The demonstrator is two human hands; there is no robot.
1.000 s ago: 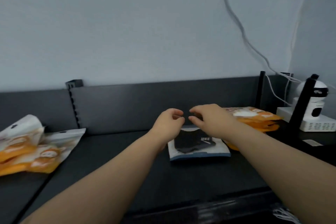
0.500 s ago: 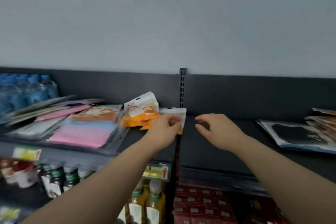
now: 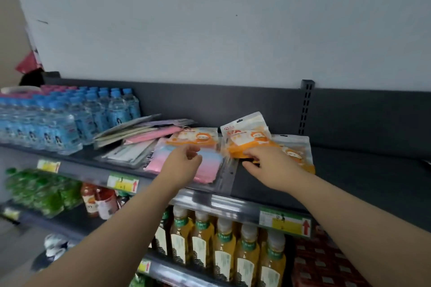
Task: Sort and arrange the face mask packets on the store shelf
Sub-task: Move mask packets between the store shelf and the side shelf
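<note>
On the shelf (image 3: 349, 170), the orange mask packets (image 3: 247, 144) look light, thin and slippery; the right hand (image 3: 270, 165) seems to pinch 1 edge, the left hand (image 3: 184, 163) hovers half-curled, empty.

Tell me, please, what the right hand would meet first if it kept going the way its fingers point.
Probably the orange mask packets: the right hand points left and away, its fingertips already at their near edge; actual contact is unclear.

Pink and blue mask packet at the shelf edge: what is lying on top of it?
An orange packet overlaps the far edge of the pink and blue packet. The left hand hovers over its middle, hiding that part; contact is unclear.
</note>
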